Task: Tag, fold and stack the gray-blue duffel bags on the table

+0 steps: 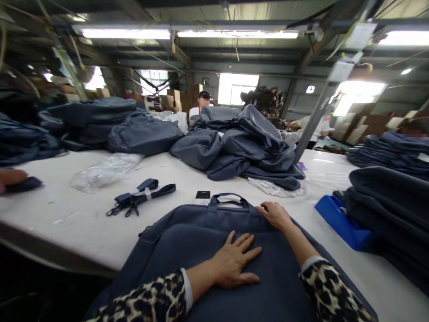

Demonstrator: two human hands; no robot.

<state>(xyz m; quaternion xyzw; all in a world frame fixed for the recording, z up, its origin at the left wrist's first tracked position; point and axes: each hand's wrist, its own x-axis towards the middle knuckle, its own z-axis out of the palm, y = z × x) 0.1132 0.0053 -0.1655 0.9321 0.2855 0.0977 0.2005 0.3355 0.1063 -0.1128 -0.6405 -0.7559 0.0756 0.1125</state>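
A large dark blue bag lies in front of me on the table, its two carry handles at the far edge. Flat on its front panel rests my left hand, open with the fingers spread. My right hand is at the bag's top edge, just right of the handles, with bent fingers closed over the edge; their tips are partly hidden. Just beyond the bag is a small black-and-white card. A bundled dark blue shoulder strap with metal clips lies left of it.
Dark blue bags are heaped across the white table, in a middle pile and a left pile. Clear plastic lies at left. A blue bin and stacked bags stand right, near a metal post. Another person's hand shows far left.
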